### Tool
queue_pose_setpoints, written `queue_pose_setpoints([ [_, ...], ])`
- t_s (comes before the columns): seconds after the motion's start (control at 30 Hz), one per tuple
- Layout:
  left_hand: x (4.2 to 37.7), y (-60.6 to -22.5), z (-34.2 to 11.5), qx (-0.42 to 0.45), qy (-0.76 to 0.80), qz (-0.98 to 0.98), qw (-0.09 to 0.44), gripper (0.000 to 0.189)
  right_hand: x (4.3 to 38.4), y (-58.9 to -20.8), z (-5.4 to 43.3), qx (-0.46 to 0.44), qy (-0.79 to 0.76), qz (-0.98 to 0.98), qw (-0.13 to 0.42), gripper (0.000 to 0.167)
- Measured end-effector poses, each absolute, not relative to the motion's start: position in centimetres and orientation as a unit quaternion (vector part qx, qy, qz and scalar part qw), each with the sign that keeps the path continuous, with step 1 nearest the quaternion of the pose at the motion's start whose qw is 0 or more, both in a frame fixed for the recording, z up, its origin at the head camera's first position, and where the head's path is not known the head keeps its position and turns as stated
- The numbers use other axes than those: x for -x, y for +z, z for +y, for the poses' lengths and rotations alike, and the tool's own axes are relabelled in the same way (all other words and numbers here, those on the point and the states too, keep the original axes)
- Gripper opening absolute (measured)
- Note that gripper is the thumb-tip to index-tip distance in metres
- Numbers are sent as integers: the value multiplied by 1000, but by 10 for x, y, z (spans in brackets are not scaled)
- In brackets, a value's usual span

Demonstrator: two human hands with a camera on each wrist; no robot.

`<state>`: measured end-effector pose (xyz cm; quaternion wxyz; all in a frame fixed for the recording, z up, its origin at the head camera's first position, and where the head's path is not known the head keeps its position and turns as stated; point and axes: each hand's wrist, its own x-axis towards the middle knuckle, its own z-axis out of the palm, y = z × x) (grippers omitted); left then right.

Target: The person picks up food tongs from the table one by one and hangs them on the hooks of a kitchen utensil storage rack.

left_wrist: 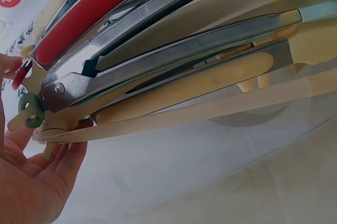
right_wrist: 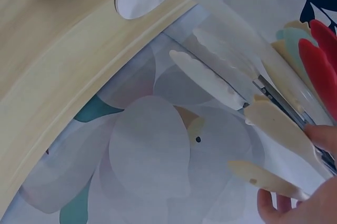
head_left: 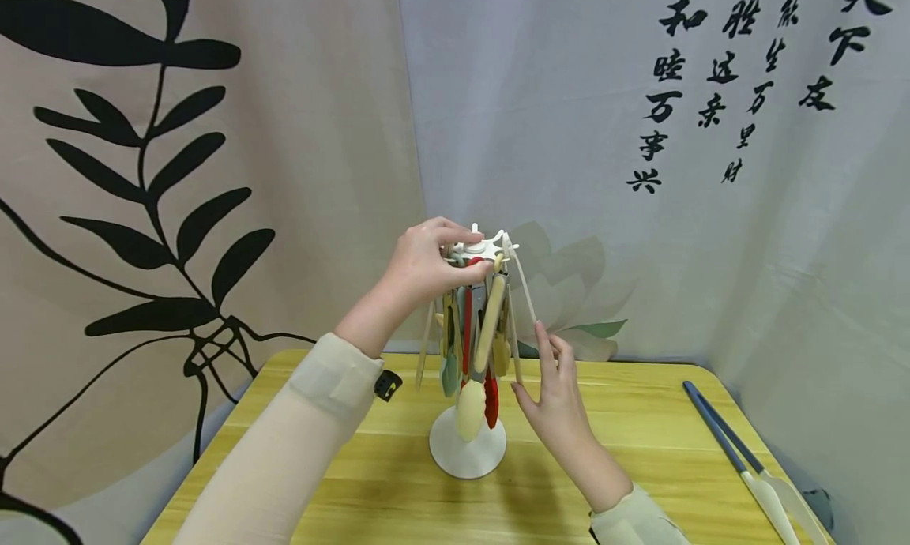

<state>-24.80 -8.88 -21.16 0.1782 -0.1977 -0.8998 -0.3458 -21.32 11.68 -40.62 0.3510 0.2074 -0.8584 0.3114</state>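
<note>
A white rotating stand [head_left: 469, 450] holds several kitchen tongs hung around its top. My left hand [head_left: 434, 253] grips the white hooked top [head_left: 483, 249], fingers above and thumb below. Low on the right side, my right hand [head_left: 562, 403] pinches pale beige tongs [head_left: 524, 280] near their free ends; the upper end hangs at the top's right hook. In the right wrist view, the tips of these tongs [right_wrist: 274, 121] lie between thumb and fingers. Beside them hang cream tongs [head_left: 489, 324] and red tongs [head_left: 491, 399]. The left wrist view shows steel-armed tongs [left_wrist: 200, 47] near my left hand.
Blue-handled tongs with white ends [head_left: 746, 458] lie at the right edge of the wooden table [head_left: 611, 426]. A printed curtain [head_left: 533, 134] hangs close behind the table. The stand's round white base rests mid-table.
</note>
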Motion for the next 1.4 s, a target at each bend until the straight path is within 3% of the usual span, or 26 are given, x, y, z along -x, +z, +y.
queue_pose_setpoints([
  [0.4,248,-212,-89,196,-349,-899,178,39,214,-409,118,-217,311,-856,352,102],
  [1.4,246,-214,-86,200,-347,-898,181,39,210,-439,171,-185,274,-903,275,108],
])
